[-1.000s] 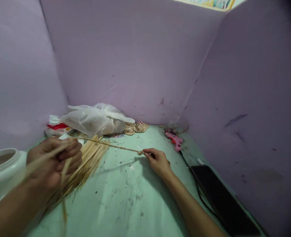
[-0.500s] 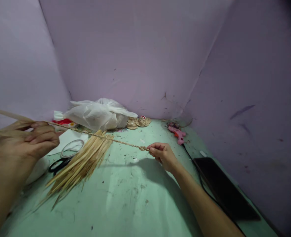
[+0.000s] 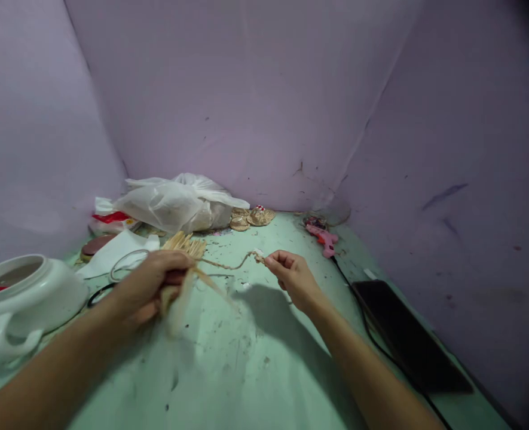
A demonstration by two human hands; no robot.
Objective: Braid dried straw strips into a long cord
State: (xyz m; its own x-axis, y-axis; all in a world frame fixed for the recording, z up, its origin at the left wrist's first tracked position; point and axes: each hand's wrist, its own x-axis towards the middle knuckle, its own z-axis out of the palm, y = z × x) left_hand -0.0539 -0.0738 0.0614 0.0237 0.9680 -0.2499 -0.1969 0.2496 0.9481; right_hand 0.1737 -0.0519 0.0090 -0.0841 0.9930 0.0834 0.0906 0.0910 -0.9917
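Observation:
A thin twisted straw cord (image 3: 228, 266) hangs slack between my two hands, above the green table. At its knotted right end, my right hand (image 3: 291, 275) pinches it between thumb and fingers. My left hand (image 3: 156, 283), partly blurred, is closed on the cord's other end, with loose pale strands trailing below and to the right of it. Behind and under my left hand lies a bundle of straw strips (image 3: 186, 243), now mostly covered by the hand and forearm.
A white pot (image 3: 62, 298) stands at left, near black-handled scissors (image 3: 99, 294) and a ring of clear tape (image 3: 123, 263). At the back are a white plastic bag (image 3: 174, 206) and woven straw pieces (image 3: 259, 218). A pink glue gun (image 3: 323, 239) and dark flat slab (image 3: 407, 334) lie right.
My left hand has moved right and slightly down, toward my right hand, and the taut cord has gone slack. The white pot now shows fully at left. My right hand has barely moved.

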